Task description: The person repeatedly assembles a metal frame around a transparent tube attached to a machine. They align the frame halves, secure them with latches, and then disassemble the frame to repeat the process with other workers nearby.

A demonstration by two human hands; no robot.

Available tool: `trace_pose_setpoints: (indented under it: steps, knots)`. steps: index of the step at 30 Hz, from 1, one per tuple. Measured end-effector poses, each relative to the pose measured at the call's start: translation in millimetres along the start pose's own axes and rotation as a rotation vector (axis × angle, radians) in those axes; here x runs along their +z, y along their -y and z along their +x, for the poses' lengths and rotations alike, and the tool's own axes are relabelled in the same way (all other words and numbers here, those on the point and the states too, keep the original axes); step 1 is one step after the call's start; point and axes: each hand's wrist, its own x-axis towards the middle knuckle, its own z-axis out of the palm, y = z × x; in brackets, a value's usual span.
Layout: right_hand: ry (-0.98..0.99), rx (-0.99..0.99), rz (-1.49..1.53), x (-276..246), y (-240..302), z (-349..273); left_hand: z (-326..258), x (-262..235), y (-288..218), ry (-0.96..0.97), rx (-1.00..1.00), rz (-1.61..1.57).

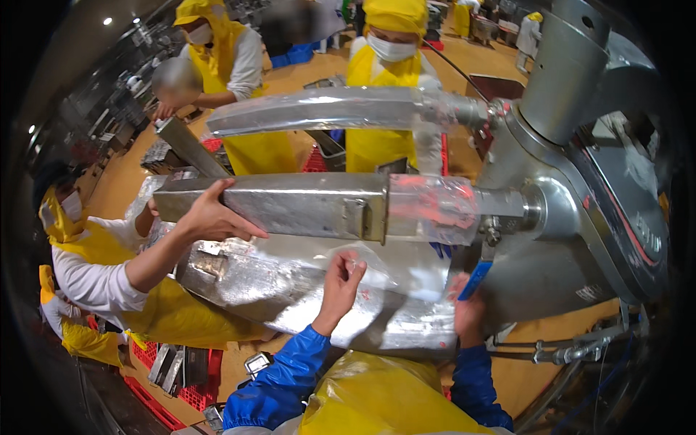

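My left hand [341, 288] is closed, its fingertips pinching a thin clear plastic film [373, 264] above the metal tray. At the machine's outlet, my right hand [469, 310] is wrapped round the blue valve lever [475, 280]; some of its fingers are hidden. Just above both hands lies a long rectangular metal mould [297, 210]. Between the mould and the metal nozzle [507, 208] is a clear plastic sleeve [431, 206] with pinkish smears. A co-worker's hand [217, 215] from the left rests on the mould.
A second nozzle with a long clear plastic-covered tube [312, 110] runs across behind. The big steel machine [529, 156] stands at the right. Beneath my hands is a shiny metal tray [290, 290]. Co-workers in yellow aprons stand left and opposite. Red crates [199, 391] sit lower left.
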Motion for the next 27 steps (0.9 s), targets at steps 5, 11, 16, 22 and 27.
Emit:
trace_pose_setpoints:
  steps: [5, 11, 16, 22, 27]
  knots:
    - [0.181, -0.188, -0.515, 89.5, 103.5, -2.1, -0.2, 35.3, -13.4, 0.086, 0.11, -0.144]
    - [0.184, -0.138, -0.659, 115.3, 108.7, 3.5, -1.6, 79.9, -29.9, -0.002, 0.179, -0.15]
    - [0.153, -0.153, -0.594, 115.3, 100.8, 7.0, -6.1, 89.4, -47.8, 0.183, 0.072, -0.063]
    - [0.071, -0.261, -0.415, 121.0, 74.8, 3.2, -4.8, 79.2, -47.4, 0.193, 0.087, 0.047]
    - [0.127, -0.271, -0.155, 149.2, 56.8, 1.3, -4.3, 80.4, -42.4, 0.164, 0.088, -0.007]
